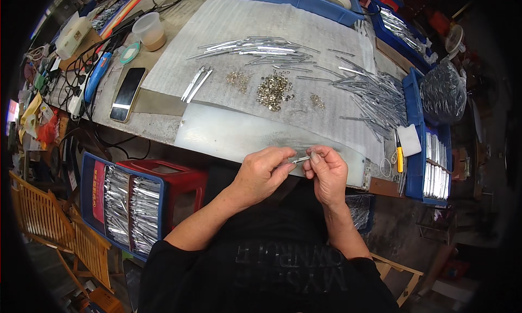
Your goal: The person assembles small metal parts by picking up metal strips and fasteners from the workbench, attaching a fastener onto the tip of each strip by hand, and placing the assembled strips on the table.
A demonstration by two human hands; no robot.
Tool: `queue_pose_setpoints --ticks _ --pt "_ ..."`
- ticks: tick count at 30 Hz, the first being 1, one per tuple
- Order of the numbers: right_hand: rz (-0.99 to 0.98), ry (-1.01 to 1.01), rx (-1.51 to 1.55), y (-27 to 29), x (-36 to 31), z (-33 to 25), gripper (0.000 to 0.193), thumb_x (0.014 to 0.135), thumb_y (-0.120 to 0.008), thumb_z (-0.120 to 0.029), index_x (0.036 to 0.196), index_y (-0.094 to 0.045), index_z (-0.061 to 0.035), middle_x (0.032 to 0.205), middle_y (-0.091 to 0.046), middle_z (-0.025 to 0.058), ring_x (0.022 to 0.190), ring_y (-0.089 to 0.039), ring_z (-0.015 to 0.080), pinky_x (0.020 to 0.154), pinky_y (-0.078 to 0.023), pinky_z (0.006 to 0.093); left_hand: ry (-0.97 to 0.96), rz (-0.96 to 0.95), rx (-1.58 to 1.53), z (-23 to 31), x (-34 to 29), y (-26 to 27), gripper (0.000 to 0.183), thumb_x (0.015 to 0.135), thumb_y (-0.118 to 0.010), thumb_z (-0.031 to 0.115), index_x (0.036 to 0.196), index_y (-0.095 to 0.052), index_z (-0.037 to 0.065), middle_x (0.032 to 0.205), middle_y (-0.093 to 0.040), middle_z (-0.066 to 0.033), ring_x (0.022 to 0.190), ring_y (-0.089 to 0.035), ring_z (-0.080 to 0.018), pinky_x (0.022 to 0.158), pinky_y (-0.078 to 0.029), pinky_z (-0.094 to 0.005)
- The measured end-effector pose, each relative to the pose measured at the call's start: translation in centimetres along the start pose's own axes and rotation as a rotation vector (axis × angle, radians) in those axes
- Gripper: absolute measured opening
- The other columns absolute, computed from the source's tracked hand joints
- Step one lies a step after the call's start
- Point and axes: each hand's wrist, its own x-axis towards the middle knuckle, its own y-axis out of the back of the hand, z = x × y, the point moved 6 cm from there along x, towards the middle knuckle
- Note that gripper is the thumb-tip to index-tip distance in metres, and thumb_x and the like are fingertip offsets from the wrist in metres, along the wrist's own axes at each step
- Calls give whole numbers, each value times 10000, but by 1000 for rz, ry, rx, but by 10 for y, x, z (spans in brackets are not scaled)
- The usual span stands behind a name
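Note:
Over the front edge of the table, my left hand [262,174] and my right hand [328,174] are close together, fingertips pinched on a thin silver metal piece [300,159]. The fingers cover both its ends. Beyond them, on white foam sheeting [217,90], lies a heap of small brass-coloured metal parts [273,93]. Smaller piles of tiny parts [238,80] flank it. Slim silver metal strips [266,46] are spread behind, and a larger pile of similar strips [372,98] lies to the right. A few strips [197,84] rest apart on the left.
A pale smooth board [234,131] lines the table's front. At left are a phone [128,94], a plastic cup [149,31] and cables. Blue bins of strips stand lower left [155,248] and right [416,190], by a yellow-handled tool [399,155]. A red stool [187,177] stands below.

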Motion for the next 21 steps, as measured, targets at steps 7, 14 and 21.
queue_pose_setpoints --ticks 7,14,21 --pt "-34 40 -142 -4 1 -5 152 849 -525 -89 960 -544 13 727 -560 33 613 -487 50 528 -396 162 -104 -55 79 7 8 -7 137 741 -598 19 873 -581 -11 744 -585 -122 638 -580 -240 556 -455 -301" --pt "14 98 -342 13 20 -20 202 848 -516 -84 1011 -529 33 736 -563 29 606 -477 46 545 -391 168 -73 16 100 -4 20 -4 96 764 -571 23 853 -566 -12 739 -564 -120 654 -567 -237 576 -446 -305" --pt "152 292 -877 44 59 -53 128 793 -560 -72 855 -586 38 736 -584 99 634 -539 152 576 -430 266 -57 41 127 -14 29 -7 92 768 -574 31 851 -565 -6 705 -549 -110 611 -540 -223 554 -429 -300"
